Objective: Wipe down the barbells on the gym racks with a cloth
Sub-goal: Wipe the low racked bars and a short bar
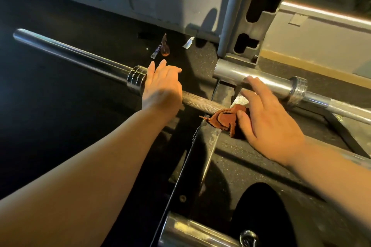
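Cloth (224, 119) seemingly on barbell (200, 102), before rack (247, 18)

Rack upright (247, 16): grey painted metal, satin, smooth. Left of it, barbell sleeve (70, 54) is polished chrome, mirror-glossy. Ribbed collar (136, 81) has the same finish. Shaft (200, 103) between collar and upright: bare metal, knurled, rough, dull grey. Cloth (224, 119) at the foot of the upright: orange-brown fabric, matt, dark lines on it, frayed edge. Right of the upright, second sleeve (275, 84) is chrome too, glossy but smeared, hazy. Frame rail (213, 140) below the upright: black painted metal, worn to pale scuffs along the edge. Floor (251, 166) around the upright: black rubber, speckled, grainy, matt. Wrappers (160, 48) left of the upright: shiny plastic film.
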`<state>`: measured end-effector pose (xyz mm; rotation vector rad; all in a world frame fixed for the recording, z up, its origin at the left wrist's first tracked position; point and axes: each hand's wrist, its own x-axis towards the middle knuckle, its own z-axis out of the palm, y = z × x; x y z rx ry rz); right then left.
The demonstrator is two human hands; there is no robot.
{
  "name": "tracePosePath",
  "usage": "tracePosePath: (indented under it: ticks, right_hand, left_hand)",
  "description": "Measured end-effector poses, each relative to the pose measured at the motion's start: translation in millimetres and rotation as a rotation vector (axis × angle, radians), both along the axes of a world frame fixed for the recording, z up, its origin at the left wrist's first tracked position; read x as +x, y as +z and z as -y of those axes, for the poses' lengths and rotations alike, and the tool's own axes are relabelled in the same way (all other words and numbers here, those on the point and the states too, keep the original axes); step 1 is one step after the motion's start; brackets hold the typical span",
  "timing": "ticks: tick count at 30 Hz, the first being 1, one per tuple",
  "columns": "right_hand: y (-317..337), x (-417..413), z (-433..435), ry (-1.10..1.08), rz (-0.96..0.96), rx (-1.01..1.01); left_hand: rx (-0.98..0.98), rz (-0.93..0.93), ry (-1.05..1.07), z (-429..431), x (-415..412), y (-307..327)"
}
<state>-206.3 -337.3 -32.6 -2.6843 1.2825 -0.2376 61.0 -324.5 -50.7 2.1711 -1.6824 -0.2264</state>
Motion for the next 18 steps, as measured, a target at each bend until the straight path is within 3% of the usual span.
tracePosePath:
  ticks: [4,8,11,15,18]
  right_hand:
    - [-1,-3,-4,-0.001,0.032,0.004]
    - [-1,-3,-2,0.056,0.036,-0.069]
    - [-1,-6,4,0.076,0.008,-0.013]
    - [4,-39,-1,0.151,-0.005,0.096]
    - [12,-80,-13,0.040,0.015,0.136]
  left_hand:
    - [0.045,-0.026,0.039,-2,-21,10]
    - [-0.088,0.031,-0.301,13,-73,11]
    - [-0.128,0.035,-0.499,28,-89,7]
    - [-0.130,0.016,-0.556,27,-84,4]
    - [-0.075,0.003,-0.550,29,-86,8]
